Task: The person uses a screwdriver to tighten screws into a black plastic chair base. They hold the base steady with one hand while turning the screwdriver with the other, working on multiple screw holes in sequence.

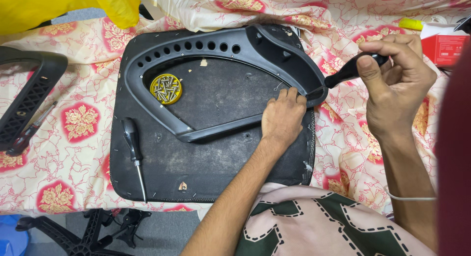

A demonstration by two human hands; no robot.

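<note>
A black plastic chair armrest frame [216, 47] lies on the dark underside of a seat pad [211, 158]. My left hand [283, 117] presses down on the frame's right end, fingers bent over its edge. My right hand [392, 84] grips the black handle of a screwdriver [351, 69], whose tip points at the frame just beside my left fingers. A yellow round lid [166, 89] holding several screws sits inside the frame's loop.
A second black-handled screwdriver [133, 150] lies on the pad's left part. Another black armrest [27, 96] and a small tool [29, 131] rest at the left on the floral cloth [73, 163]. A red box [449, 47] stands far right; a chair base [83, 231] is below.
</note>
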